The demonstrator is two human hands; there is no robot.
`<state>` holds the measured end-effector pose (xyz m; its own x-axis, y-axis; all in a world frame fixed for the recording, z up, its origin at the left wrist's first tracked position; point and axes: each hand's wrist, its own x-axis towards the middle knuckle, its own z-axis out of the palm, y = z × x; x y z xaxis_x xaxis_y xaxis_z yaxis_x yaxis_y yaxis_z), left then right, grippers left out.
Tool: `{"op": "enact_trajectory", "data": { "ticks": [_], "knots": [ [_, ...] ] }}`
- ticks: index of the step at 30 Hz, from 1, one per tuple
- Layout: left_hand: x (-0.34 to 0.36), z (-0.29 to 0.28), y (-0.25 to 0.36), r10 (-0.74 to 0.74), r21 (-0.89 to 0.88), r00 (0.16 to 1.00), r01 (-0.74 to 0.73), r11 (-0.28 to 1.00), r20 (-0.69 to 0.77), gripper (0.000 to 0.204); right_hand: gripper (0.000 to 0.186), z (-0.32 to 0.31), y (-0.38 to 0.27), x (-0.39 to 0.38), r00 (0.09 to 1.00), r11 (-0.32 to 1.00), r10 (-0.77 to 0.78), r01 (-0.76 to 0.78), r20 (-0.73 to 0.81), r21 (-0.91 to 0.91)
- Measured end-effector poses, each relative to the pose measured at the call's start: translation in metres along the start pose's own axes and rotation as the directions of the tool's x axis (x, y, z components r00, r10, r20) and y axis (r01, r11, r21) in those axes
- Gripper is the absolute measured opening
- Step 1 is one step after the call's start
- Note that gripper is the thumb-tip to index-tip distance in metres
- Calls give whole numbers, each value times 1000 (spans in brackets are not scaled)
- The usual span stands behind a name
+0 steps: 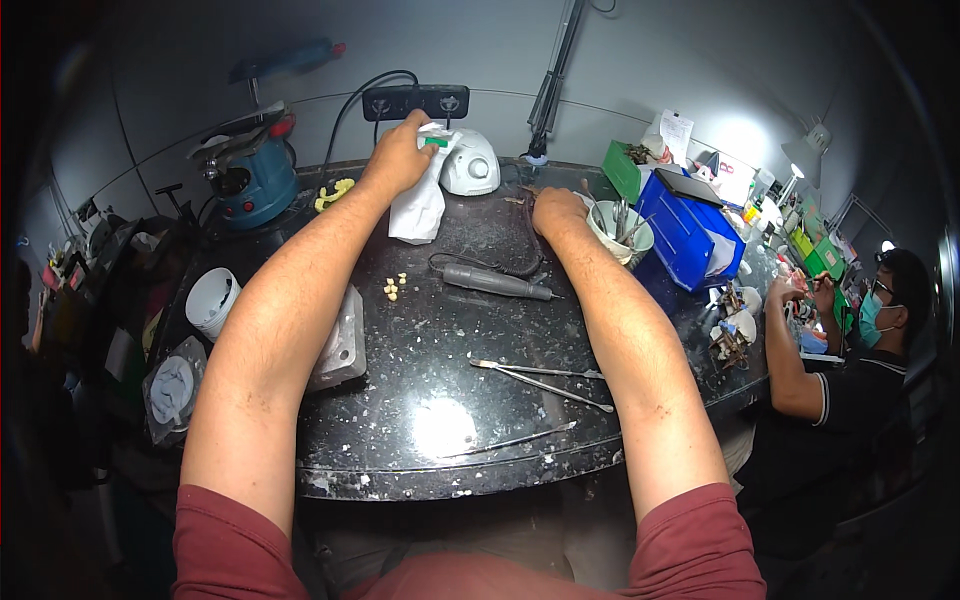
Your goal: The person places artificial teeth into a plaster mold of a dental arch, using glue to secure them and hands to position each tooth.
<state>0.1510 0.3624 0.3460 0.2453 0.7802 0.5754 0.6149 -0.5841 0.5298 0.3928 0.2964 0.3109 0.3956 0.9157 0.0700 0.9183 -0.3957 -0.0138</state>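
At the back of the bench my left hand (402, 158) is closed on the top of a white cloth or tissue (418, 208), which hangs down to the bench top. A small green patch shows by its fingertips. Touching or just beside the cloth is a white rounded control unit (472, 165) with a knob. My right hand (560, 212) is curled low over the back of the bench, next to a pale cup of tools (637, 240); its fingertips are mostly hidden. Between my forearms lie a grey rotary handpiece (497, 282) with its cord and several small cream-coloured tooth-like pieces (392, 291).
Metal hand tools (540, 382) lie near the front edge. A clear block-like tray (345, 345) and white cups (212, 303) are by my left arm, a blue machine (250, 180) behind. Blue bins (690, 235) stand right; a masked person (850, 360) works beyond.
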Motion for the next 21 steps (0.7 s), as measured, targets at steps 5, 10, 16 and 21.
{"op": "enact_trajectory", "data": {
  "ticks": [5, 10, 16, 21],
  "knots": [
    [4, 8, -28, -5, 99, 992, -7, 995, 122, 34, 31, -4, 10, 10, 984, 985, -72, 95, -161, 142],
    [3, 15, -20, 7, -20, 994, -5, 1000, 106, 31, 23, -32, -8, -22, 891, 880, 161, 64, -423, 470],
    [15, 30, 4, -56, -289, 998, 66, 955, 41, 53, 22, -53, -13, -67, 923, 214, -76, 386, -378, 897],
    [14, 34, 24, -120, -301, 969, 184, 936, 217, 97, 21, -69, -4, -151, 927, -232, -353, 44, -126, 972]
  ]
}}
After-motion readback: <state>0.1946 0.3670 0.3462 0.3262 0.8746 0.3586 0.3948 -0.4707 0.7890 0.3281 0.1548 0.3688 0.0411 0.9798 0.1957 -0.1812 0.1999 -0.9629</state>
